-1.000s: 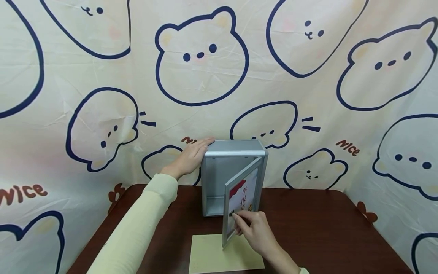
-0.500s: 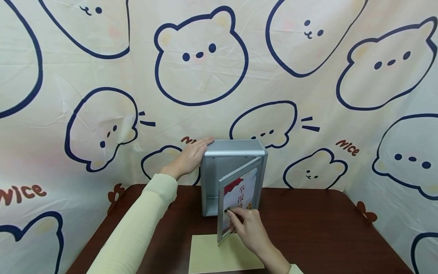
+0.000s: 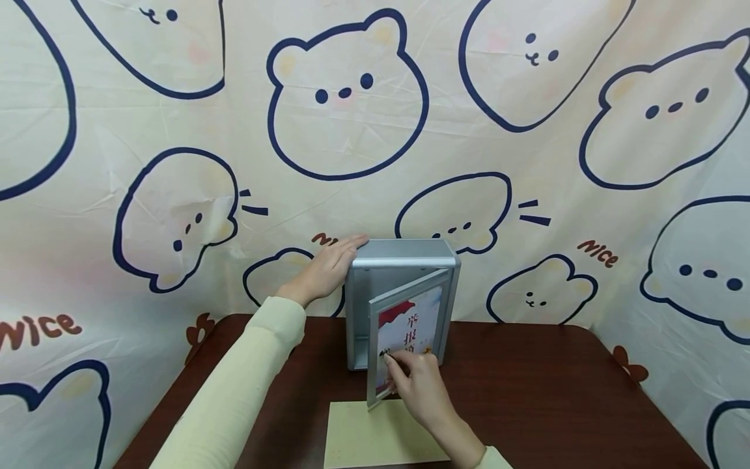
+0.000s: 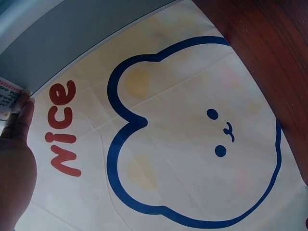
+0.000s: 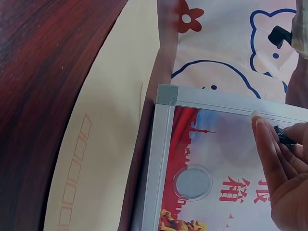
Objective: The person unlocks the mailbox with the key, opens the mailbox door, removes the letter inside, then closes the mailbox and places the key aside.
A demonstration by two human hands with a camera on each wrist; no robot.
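Note:
A silver metal letter box [image 3: 410,248] stands upright at the table's back, its hinged door [image 3: 426,306] ajar at the front. My left hand [image 3: 322,270] rests on the box's top left corner, fingers laid along it. With thumb and fingers, my right hand [image 3: 423,391] pinches a small black key [image 5: 284,135] at the door's free edge. Red lettering and a round clear window [image 5: 192,183] show on the door's printed panel. Part of the box's interior is visible left of the door; the rest is hidden behind it.
Flat on the dark brown table [image 3: 527,391], a pale yellow envelope [image 3: 375,436] lies below the door, with printed squares visible in the right wrist view. A cloth backdrop [image 3: 351,143] with cartoon outlines hangs close behind the box and along the sides.
The door has swung left, closer to the box's front, and my right hand has travelled left with it, still pinching the key. My left hand has stayed on the box's corner.

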